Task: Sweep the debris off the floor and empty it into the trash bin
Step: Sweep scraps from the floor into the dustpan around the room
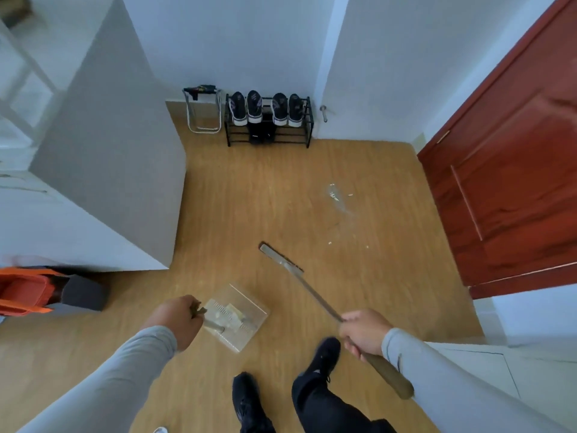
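My left hand (181, 320) grips the handle of a clear plastic dustpan (246, 303) that hangs just above the wooden floor; pale scraps lie inside it. My right hand (363, 331) is closed around the long handle of a broom (309, 289), whose narrow head (281, 257) rests on the floor ahead of the dustpan. Pale debris (335, 195), crumbs and a dusty smear, is scattered on the floor beyond the broom head, near the red door. No trash bin is clearly visible.
A black shoe rack (307, 132) with sneakers stands against the far wall beside a folded metal frame (203, 110). The red door (515, 170) stands open at right. A grey cabinet (118, 170) is at left, an orange bag (25, 292) below it. My feet (324, 354) are near the dustpan.
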Available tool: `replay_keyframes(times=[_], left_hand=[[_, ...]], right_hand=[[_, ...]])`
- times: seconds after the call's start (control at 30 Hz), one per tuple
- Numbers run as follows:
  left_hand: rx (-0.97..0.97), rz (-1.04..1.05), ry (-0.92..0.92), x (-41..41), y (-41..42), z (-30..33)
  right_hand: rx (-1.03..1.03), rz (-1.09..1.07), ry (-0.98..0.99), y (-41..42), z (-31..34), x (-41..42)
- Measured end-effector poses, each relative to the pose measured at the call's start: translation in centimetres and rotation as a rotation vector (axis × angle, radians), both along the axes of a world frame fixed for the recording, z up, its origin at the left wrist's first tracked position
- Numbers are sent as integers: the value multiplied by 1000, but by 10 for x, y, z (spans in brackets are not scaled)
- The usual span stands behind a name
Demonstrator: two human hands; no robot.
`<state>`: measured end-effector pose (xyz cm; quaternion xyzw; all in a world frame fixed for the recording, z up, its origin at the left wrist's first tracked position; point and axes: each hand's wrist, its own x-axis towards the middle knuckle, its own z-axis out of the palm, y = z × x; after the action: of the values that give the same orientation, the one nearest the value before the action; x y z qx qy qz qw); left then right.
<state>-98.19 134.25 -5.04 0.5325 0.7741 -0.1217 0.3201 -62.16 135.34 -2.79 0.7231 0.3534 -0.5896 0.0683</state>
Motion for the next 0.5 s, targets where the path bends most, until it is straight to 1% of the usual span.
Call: replay_keyframes(times=[0.13, 0.23, 0.4, 0.5], left_hand=[[43, -66, -12, 36, 39, 16], [75, -105, -17, 67, 70, 27], [96, -201, -6, 125, 123, 37], [103, -248, -14, 158, 150, 43]], right_hand=[[69, -84, -44, 5, 9, 55], [81, -156, -83, 14, 15, 101], [31, -314, -100, 37, 17, 180], [-19, -376, -156, 52, 18, 214]])
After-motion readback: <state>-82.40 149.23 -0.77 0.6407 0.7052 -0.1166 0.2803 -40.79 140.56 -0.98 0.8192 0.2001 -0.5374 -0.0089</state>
